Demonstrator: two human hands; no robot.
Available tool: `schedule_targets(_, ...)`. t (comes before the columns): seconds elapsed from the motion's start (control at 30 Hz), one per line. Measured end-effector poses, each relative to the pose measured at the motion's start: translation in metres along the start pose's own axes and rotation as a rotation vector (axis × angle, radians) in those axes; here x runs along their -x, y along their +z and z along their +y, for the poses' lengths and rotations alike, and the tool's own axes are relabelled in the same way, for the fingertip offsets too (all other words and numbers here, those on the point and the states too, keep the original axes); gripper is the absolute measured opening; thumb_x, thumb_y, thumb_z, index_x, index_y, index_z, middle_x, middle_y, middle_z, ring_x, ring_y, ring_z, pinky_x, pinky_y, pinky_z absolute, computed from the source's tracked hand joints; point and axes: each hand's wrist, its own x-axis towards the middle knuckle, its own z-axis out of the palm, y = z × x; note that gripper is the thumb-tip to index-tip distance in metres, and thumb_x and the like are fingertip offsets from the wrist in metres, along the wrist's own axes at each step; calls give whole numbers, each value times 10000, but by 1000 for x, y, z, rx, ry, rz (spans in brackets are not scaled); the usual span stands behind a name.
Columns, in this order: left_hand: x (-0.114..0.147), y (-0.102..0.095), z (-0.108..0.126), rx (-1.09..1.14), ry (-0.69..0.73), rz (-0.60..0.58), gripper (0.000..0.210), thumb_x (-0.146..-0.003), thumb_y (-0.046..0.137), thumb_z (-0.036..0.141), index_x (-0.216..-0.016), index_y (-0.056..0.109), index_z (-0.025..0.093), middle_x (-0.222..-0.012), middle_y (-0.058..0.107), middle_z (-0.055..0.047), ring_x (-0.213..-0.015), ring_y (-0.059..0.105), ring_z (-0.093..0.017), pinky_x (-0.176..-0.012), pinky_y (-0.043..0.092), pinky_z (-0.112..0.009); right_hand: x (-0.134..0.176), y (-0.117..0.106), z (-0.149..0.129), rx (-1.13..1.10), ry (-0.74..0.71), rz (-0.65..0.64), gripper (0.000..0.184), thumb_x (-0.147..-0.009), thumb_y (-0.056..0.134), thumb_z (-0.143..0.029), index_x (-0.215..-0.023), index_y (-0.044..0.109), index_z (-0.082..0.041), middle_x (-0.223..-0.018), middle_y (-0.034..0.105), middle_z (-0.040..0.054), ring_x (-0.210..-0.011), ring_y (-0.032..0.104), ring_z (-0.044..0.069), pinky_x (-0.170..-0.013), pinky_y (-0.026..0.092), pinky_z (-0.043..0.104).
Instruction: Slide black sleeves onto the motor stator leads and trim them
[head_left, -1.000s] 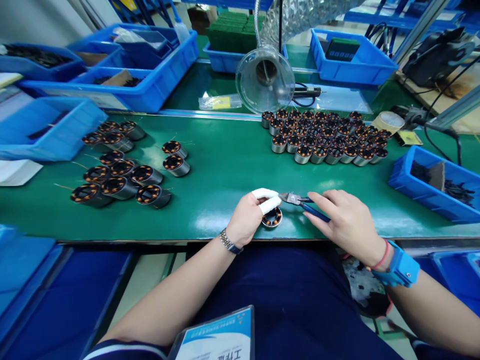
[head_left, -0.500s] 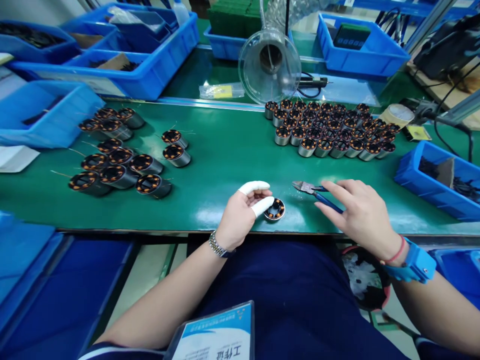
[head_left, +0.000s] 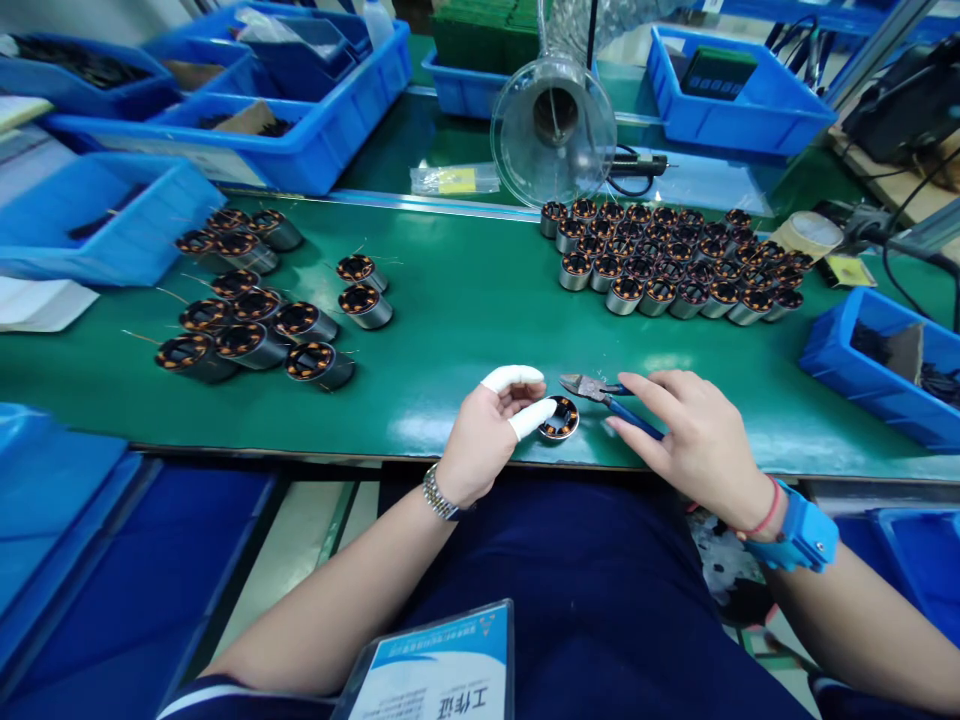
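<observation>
Near the table's front edge stands a motor stator (head_left: 568, 425), a metal ring with copper windings inside. My left hand (head_left: 484, 435), with white covers on thumb and index finger, is closed at the stator's left side. Its thumb lies on the rim, and the other fingers are curled behind. My right hand (head_left: 697, 435) grips the blue handles of a pair of diagonal cutters (head_left: 589, 387). The cutters' jaws point left, just above and beyond the stator's far rim. Whether they touch a wire cannot be made out.
Many finished-looking stators (head_left: 658, 295) stand packed at the right rear. Others with loose wire ends (head_left: 247, 343) stand at the left. A clear funnel (head_left: 555, 130) hangs at the back. Blue bins (head_left: 870, 390) line both sides, and a tape roll (head_left: 810, 235) lies right.
My right hand has brought the cutters left, closer to the stator. The left hand keeps its place at the stator, while the whole view has shifted slightly.
</observation>
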Motion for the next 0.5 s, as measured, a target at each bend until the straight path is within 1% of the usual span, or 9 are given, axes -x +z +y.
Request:
schedule_targets(0.07,4,-3,0,7,-9,20,275,-607,729,182,-846,596,171,-849,634,-12,-831,587,-134,-807,453,-266,1,-1,2,-3,6,9,423,-836,456,-459,-1141,537,-178,-933,577,92,-832,511,207,-677,388,318)
schedule_targets(0.17,8,-5,0,-5,16,31,166,-644,706,206,-778,615,173,-814,634,-3,-784,577,-121,-755,458,-246,2,-2,2,-9,-5,23,415,-833,462,-455,-1133,540,-179,-928,578,91,-828,513,205,-678,391,318)
schedule_targets(0.27,8,-4,0,-22,34,21,88,-680,678,222,-731,628,172,-767,631,2,-729,562,-112,-706,455,-235,1,-2,-1,-14,-36,25,414,-833,464,-451,-1135,540,-179,-933,579,94,-825,511,204,-674,390,317)
schedule_targets(0.5,7,1,2,-24,27,-9,67,-675,678,214,-711,637,174,-762,639,0,-721,569,-121,-689,460,-240,1,-1,-8,13,-73,16,416,-831,463,-450,-1135,545,-179,-935,576,96,-810,497,202,-685,384,318)
